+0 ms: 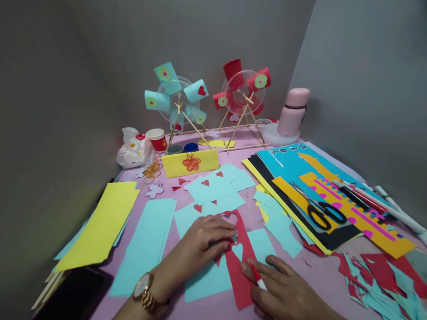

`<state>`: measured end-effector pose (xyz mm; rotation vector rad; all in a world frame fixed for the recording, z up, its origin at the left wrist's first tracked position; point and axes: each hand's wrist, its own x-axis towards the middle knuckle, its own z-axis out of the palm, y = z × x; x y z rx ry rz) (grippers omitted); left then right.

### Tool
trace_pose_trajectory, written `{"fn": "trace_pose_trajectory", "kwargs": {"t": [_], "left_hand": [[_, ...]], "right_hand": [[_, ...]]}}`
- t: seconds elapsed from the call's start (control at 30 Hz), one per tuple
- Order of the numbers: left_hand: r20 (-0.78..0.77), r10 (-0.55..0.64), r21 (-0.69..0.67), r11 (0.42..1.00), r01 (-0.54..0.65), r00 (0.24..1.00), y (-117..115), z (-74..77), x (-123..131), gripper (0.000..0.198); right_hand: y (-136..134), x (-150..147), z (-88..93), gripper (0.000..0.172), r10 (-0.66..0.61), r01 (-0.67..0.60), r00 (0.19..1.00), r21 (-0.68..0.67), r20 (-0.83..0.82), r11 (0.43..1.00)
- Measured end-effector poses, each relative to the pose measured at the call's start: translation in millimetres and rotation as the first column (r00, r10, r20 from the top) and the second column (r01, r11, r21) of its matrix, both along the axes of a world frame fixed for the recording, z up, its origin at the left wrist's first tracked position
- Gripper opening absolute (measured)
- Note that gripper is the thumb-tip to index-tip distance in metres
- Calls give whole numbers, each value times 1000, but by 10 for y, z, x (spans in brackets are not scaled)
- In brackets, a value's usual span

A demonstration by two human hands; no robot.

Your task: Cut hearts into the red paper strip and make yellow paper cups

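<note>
A red paper strip (pixel 241 279) with a heart-shaped cutout lies in front of me over light blue paper sheets (pixel 206 286). My left hand (pixel 207 237), with a gold watch at the wrist, lies with its fingers stretched out across the strip's left side. A small light blue heart (pixel 237 251) shows on the strip near those fingertips. My right hand (pixel 279 288) is closed on a red and white marker (pixel 259 280), its red end touching or just over the strip. Small red hearts (pixel 205 183) lie on the blue sheets farther back.
Scissors (pixel 320 211) lie on stacked coloured paper at the right, near paper scraps (pixel 380 285). A phone (pixel 66 304) and yellow paper (pixel 101 225) are at the left. Behind stand two paper wheels (pixel 179 97) on stick frames, a paper cup (pixel 157 140) and a pink bottle (pixel 293 111).
</note>
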<state>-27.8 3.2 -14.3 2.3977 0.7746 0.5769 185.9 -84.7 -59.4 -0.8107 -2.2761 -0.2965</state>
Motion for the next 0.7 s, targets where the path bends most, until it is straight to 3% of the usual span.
{"fn": "trace_pose_trajectory", "kwargs": {"t": [0.17,0.5,0.7], "left_hand": [[-89,24,0,1000,-24,996,-27,20,1,25],[29,-4,-51,999,6,1000,47,-55,-27,27],[38,5,-65,998,-2,999,54,-73,-33,28]], "right_hand": [[-7,23,-18,35,9,-10,1000,-46,-9,999],[-37,23,-25,31,12,-14,1000,-101,-19,995],[-24,21,-8,35,9,-11,999,-59,-34,998]]}}
